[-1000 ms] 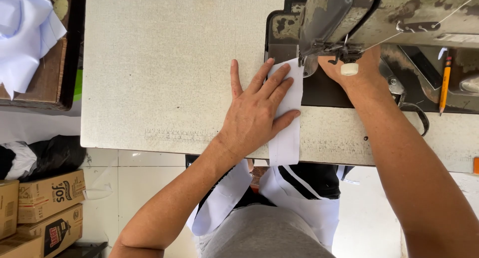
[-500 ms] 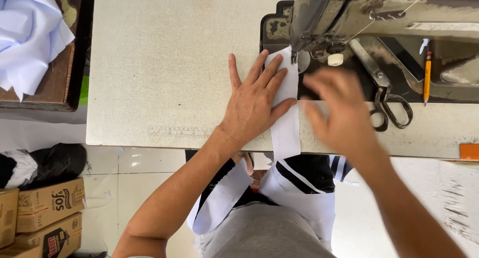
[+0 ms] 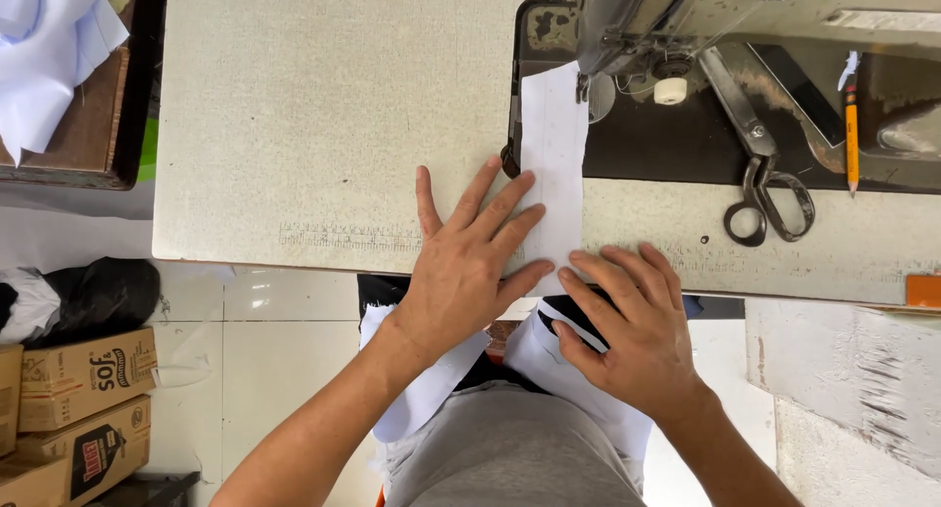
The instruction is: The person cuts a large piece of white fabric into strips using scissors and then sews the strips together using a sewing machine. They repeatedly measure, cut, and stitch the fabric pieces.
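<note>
Scissors (image 3: 767,185) and a pencil (image 3: 851,134) lie right of the sewing machine (image 3: 725,17). A narrow white fabric strip (image 3: 552,164) runs under its foot, apparently; left hand (image 3: 470,262) and right hand (image 3: 637,326) press it, fingers spread flat.

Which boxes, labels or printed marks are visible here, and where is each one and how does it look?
Upper cardboard box: floor, lower left; brown, dark print.
Lower cardboard box: beneath it; brown, red and black label.
Printed ruler scale: table's front edge, beside left hand; faint grey marks.
</note>
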